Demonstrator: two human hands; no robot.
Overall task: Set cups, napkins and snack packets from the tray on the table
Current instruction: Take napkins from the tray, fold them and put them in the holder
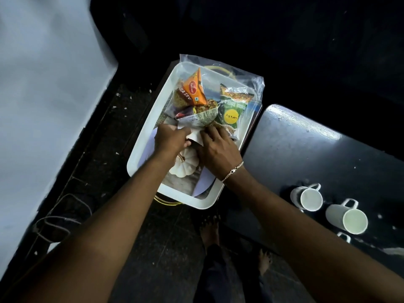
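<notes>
Head view looks steeply down on a white tray (140,154) that sits beside a dark tabletop (306,149). Both hands meet over the tray's middle: the left hand (171,138) and right hand (216,147) each pinch, fingers closed, a white folded piece that looks like a napkin (195,136), probably to separate or lift it clear of the packets pressing on it. A clear bag (251,84) covers the tray's far half and holds the snack packets, an orange packet (192,88) tilted on the left and a green packet (232,110) beside it on the right, so they likely come out after the napkin is freed. Under the wrists lies a small white pumpkin-shaped thing (184,165); what it is for I cannot tell. Two white cups (307,196) already stand upright on the tabletop at the near right, close together, and a third handle shows just below them, so the cup part seems done. The tabletop is glossy and dark with pale specks and a streak of reflected light. The room is dim; the floor is dark and littered, a pale wall (43,84) fills the left side, and bare feet show below.
</notes>
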